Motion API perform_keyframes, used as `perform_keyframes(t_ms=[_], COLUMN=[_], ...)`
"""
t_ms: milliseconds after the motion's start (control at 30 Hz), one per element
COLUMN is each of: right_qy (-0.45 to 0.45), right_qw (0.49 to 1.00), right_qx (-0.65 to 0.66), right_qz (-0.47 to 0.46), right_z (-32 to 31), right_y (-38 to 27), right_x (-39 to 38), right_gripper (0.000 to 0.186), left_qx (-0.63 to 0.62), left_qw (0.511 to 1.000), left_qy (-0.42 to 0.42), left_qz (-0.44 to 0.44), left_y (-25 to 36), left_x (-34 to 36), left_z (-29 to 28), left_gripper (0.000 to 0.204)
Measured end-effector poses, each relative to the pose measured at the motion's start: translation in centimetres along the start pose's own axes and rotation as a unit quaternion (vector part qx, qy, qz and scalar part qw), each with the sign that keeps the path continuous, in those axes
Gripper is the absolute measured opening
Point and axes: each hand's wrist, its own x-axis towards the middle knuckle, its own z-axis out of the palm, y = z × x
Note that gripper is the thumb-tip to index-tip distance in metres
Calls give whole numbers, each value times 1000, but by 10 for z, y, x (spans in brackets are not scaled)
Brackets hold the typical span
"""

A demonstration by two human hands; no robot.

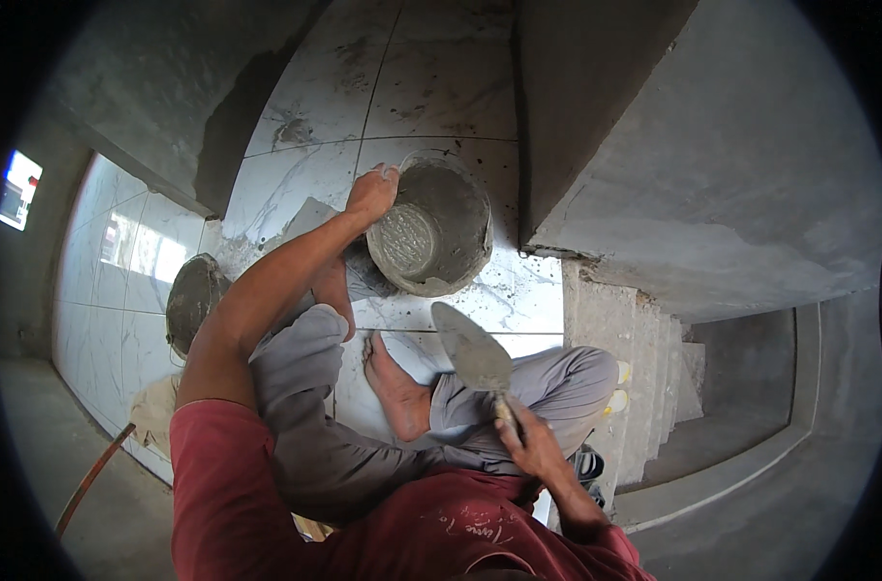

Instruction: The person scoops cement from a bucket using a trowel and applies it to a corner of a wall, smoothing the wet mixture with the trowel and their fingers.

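Observation:
My left hand grips the upper left rim of a cement-coated bucket with wet grey mortar in its bottom. The bucket rests tilted or upright, I cannot tell which, on marble-patterned white tiles. In my right hand is the wooden handle of a pointed trowel, its grey-smeared blade held above my bent leg, below the bucket. My bare feet are on the tiles near the bucket, the left one partly behind my forearm.
A second cement-stained bucket is at the left beside a pale sack and a long reddish stick. Rough concrete stairs drop away at the right, with footwear near their edge. Grey walls border the tiles.

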Motion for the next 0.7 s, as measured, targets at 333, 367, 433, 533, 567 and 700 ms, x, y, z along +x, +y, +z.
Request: perform_keyframes(t_ms=[333, 367, 433, 533, 567, 700], right_qy=[6, -5, -35, -29, -19, -45], right_qw=[989, 990, 991, 994, 994, 996], right_qx=[-144, -144, -129, -108, -104, -70], right_qz=[27, 11, 17, 11, 34, 40], right_z=[-59, -55, -53, -55, -56, -52], right_y=[16, 21, 24, 41, 42, 43], right_x=[64, 69, 76, 85, 90, 96], right_gripper=[46, 45, 44, 43, 42, 42], left_qx=[28, 22, 27, 35, 33, 39], left_qw=[979, 973, 973, 974, 975, 979], left_qy=[0, 46, 19, -7, -8, -18], left_qz=[200, 224, 230, 226, 218, 199], left_y=[19, 18, 22, 34, 36, 34], left_x=[-44, -46, -48, -52, -52, -52], left_z=[11, 12, 11, 7, 8, 8], left_gripper=[46, 43, 42, 39, 39, 38])
